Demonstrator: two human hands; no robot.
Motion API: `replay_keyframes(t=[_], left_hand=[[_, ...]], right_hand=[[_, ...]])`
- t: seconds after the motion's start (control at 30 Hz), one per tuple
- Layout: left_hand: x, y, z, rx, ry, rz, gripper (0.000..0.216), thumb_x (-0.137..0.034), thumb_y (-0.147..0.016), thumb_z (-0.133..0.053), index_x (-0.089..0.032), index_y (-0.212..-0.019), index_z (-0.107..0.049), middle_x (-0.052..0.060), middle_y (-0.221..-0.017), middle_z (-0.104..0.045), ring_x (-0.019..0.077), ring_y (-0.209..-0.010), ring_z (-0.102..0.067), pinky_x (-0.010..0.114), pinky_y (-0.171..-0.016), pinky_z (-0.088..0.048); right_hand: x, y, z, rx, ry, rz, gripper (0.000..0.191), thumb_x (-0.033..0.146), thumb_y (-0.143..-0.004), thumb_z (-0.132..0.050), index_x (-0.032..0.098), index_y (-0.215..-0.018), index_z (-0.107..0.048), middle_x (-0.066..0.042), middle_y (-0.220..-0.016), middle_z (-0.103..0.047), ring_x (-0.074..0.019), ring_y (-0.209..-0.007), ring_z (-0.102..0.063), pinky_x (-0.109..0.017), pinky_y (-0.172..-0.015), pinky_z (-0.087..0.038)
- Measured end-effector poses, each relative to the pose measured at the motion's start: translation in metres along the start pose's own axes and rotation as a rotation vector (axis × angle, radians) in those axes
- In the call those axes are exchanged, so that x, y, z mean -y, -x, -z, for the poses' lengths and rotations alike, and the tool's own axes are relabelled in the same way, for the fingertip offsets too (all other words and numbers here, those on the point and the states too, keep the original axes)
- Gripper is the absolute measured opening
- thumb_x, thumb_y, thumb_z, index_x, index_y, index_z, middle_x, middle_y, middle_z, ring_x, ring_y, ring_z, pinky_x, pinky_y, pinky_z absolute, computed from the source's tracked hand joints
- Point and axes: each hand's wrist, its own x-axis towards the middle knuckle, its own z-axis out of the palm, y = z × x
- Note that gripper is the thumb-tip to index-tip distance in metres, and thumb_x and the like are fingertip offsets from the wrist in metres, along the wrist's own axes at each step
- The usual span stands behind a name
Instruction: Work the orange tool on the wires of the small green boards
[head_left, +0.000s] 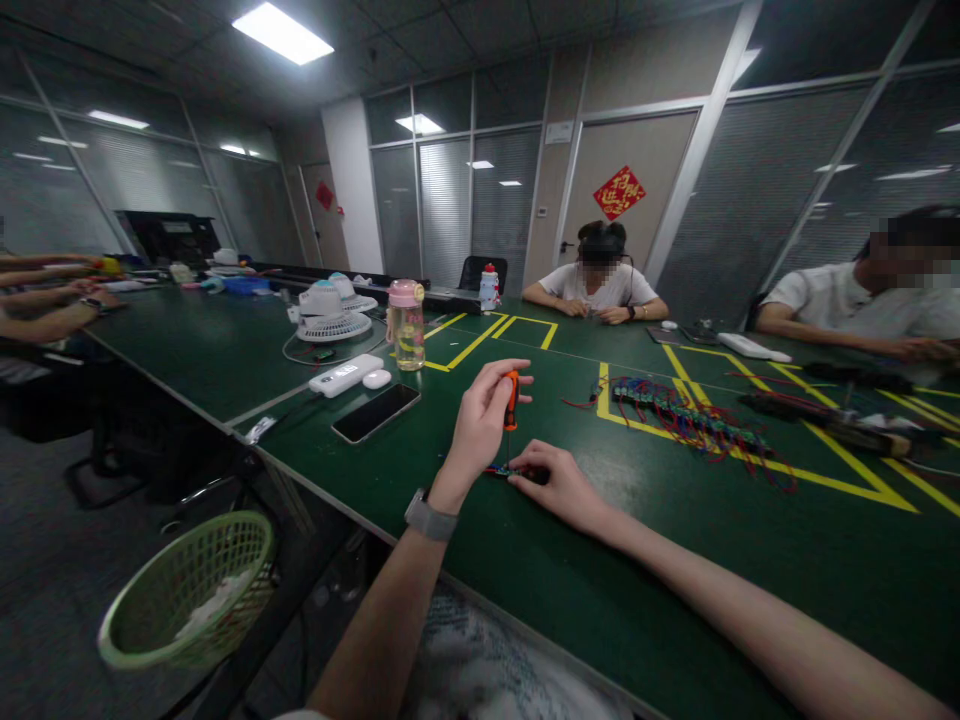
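**Finger Grip: Steadying and Turning**

Gripping the screwdriver (511, 400) between thumb and fingertips of the left hand (484, 415), with the remaining fingers extended past the handle. Closed in a pinch on the circuit board (498, 470) with thumb and forefinger of the right hand (559, 488). Located on the green table (405, 470), to the right of the phone (376, 413) and slightly nearer the front edge.

Procedure, judged from the grip:

1. Hold the shaft upright over the board, as shown.
2. Seat the tip fully before applying any turn. Cannot confirm present seating: too small to read.
3. Press straight down, lightly, to avoid skidding across the board.
4. Turn with the fingertips rather than the whole wrist, for finer control.
5. Brace the board flat by its edge, with right fingertips clear of the shaft.
6. Stop at firm resistance; probably easy to damage by overtightening.

Appearance of board: small, narrow and dark, with touches of blue and red, partly covered by right fingers. Cannot make out finer detail. For comparison, see the row of wired boards (690, 415), well apart to the right of the phone, tangled in red and blue leads.
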Motion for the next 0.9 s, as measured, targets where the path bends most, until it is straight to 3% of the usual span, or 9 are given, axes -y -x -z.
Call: replay_keyframes(t=[0.13, 0.23, 0.4, 0.53, 0.63, 0.77, 0.9], left_hand=[[0.0013, 0.0008, 0.0013, -0.045, -0.040, 0.008, 0.026, -0.031, -0.087, -0.051, -0.018, -0.108, -0.060, 0.007, -0.101, -0.060, 0.0134, -0.083, -0.061, 0.024, -0.070, -0.053], [0.0019, 0.0009, 0.0032, -0.103, -0.182, -0.048, 0.020, -0.030, -0.083, -0.058, -0.019, -0.098, -0.065, 0.005, -0.100, -0.057, 0.0147, -0.093, -0.058, 0.023, -0.077, -0.051], [0.0040, 0.0019, 0.0031, 0.012, 0.017, 0.017, 0.033, -0.029, -0.093, -0.037, -0.023, -0.121, -0.053, 0.008, -0.119, -0.054, 0.0144, -0.095, -0.060, 0.029, -0.079, -0.053], [0.0027, 0.0031, 0.0018, -0.020, -0.100, -0.027, 0.027, -0.030, -0.088, -0.050, -0.021, -0.112, -0.059, 0.006, -0.104, -0.058, 0.0137, -0.087, -0.060, 0.025, -0.074, -0.053], [0.0006, 0.0033, 0.0019, -0.060, -0.221, -0.079, 0.023, -0.030, -0.085, -0.055, -0.022, -0.104, -0.065, 0.006, -0.106, -0.054, 0.0152, -0.097, -0.056, 0.024, -0.079, -0.051], [0.0024, 0.0037, 0.0017, 0.013, -0.053, -0.019, 0.033, -0.029, -0.092, -0.040, -0.023, -0.121, -0.054, 0.008, -0.117, -0.053, 0.0147, -0.097, -0.059, 0.026, -0.078, -0.053], [0.0035, 0.0033, 0.0018, -0.036, -0.118, -0.028, 0.029, -0.030, -0.086, -0.054, -0.021, -0.112, -0.060, 0.006, -0.105, -0.056, 0.0139, -0.090, -0.059, 0.024, -0.074, -0.053]], right_hand=[[0.0003, 0.0008, 0.0001, -0.004, 0.015, 0.006, 0.015, 0.020, -0.078, -0.061, 0.017, -0.089, -0.070, -0.004, -0.079, -0.058, -0.0135, -0.069, -0.055, -0.026, -0.063, -0.045], [0.0011, 0.0008, 0.0005, -0.005, 0.021, -0.005, 0.016, 0.020, -0.078, -0.061, 0.016, -0.091, -0.069, -0.004, -0.079, -0.058, -0.0136, -0.068, -0.055, -0.027, -0.063, -0.045], [0.0010, 0.0012, -0.0001, -0.020, 0.025, -0.002, 0.015, 0.022, -0.077, -0.062, 0.017, -0.091, -0.066, -0.003, -0.078, -0.058, -0.0137, -0.068, -0.055, -0.027, -0.063, -0.045], [0.0014, 0.0017, -0.0008, -0.038, 0.033, -0.005, 0.010, 0.020, -0.077, -0.060, 0.017, -0.086, -0.062, -0.002, -0.075, -0.058, -0.0132, -0.066, -0.054, -0.026, -0.061, -0.044], [0.0022, 0.0018, -0.0005, -0.033, 0.028, -0.009, 0.009, 0.020, -0.077, -0.060, 0.017, -0.084, -0.062, -0.001, -0.075, -0.058, -0.0133, -0.067, -0.054, -0.026, -0.061, -0.044], [0.0024, 0.0020, 0.0003, -0.032, 0.026, 0.007, 0.009, 0.019, -0.076, -0.061, 0.017, -0.085, -0.062, -0.002, -0.076, -0.058, -0.0132, -0.068, -0.054, -0.026, -0.062, -0.044], [0.0026, 0.0018, 0.0008, -0.038, 0.038, 0.010, 0.009, 0.018, -0.075, -0.061, 0.017, -0.085, -0.062, -0.001, -0.076, -0.058, -0.0132, -0.067, -0.054, -0.026, -0.062, -0.044]])
